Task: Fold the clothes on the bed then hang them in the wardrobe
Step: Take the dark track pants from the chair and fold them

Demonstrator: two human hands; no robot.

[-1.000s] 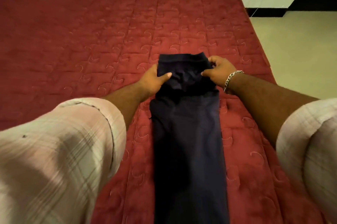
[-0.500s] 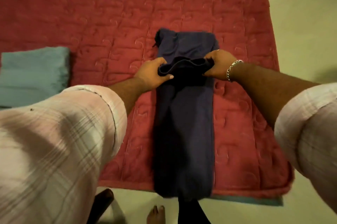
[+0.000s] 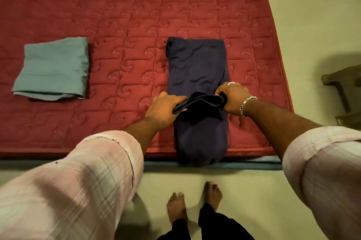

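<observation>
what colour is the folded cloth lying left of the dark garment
Teal blue-green folded cloth, plain, seen in the head view.

A pale greenish floor runs along the right side of the red quilted bed and across its near edge. On the floor to the right of the bed, well apart from it, stands a dark wooden piece of furniture, cut off by the frame so its kind cannot be told. Below the bed's near edge, two bare feet stand on the floor side by side, with dark trouser legs above the ankles.
</observation>
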